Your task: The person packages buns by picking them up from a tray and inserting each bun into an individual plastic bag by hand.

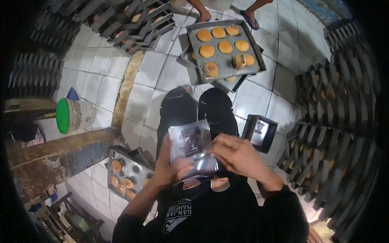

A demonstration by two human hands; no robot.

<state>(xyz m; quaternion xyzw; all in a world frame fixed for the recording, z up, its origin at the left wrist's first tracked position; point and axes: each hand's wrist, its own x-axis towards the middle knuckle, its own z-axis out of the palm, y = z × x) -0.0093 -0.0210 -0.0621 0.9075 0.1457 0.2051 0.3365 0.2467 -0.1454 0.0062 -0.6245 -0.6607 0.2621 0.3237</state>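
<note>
A stack of clear plastic bags (187, 139) with a dark printed label sits above my lap, upright between my hands. My left hand (172, 166) is closed round the stack's left and lower edge, thumb across its front. At the right edge, my right hand (235, 156) has its fingers pinched together on the plastic; whether it grips one bag or several I cannot tell. In front of my knees lies a metal tray (254, 48) of round golden buns (225, 47). A few of the buns there are in printed wrappers.
Low on the left, another tray (139, 177) holds wrapped buns. A dark open box (259, 133) stands right of my knees. Stacked tray racks (328, 154) line the right side. A bucket with a green lid (63, 116) is at left. Another person's feet (250, 20) are beyond the tray.
</note>
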